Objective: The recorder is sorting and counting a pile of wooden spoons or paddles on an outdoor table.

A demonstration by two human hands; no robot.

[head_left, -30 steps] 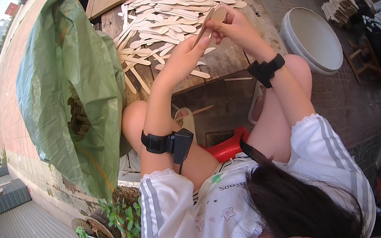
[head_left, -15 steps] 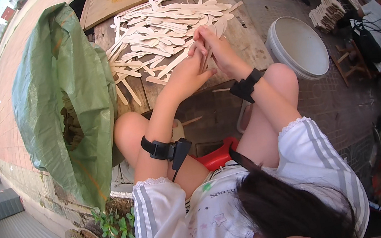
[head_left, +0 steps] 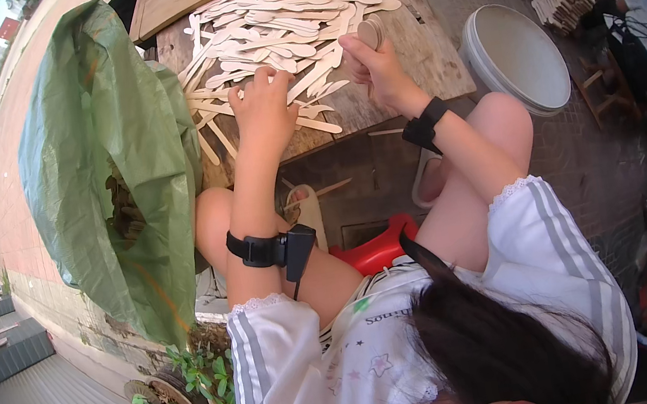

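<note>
A loose heap of flat wooden spoons [head_left: 289, 27] lies on a worn wooden table [head_left: 436, 60]. In my right hand [head_left: 379, 68], closed in a fist, stands a small bundle of wooden spoons [head_left: 371, 31], its rounded ends showing above my thumb. My left hand [head_left: 265, 106] is at the near side of the heap, palm down, fingers bent and apart over the spoons. No spoon shows in its grasp, though its fingertips are partly hidden. Each of my forearms wears a black strap with a small device.
A big green woven sack [head_left: 110, 117] stands left of the table. Right of it is a white round bucket [head_left: 516, 60]. A wooden board [head_left: 168, 3] lies at the far edge. Stacked wooden pieces [head_left: 561, 3] and people are farther right; a red stool [head_left: 377, 252] is below me.
My hands, together around the bundle before, have parted. The left moved left onto the heap; the right moved slightly right, keeping the bundle. The view has shifted a little.
</note>
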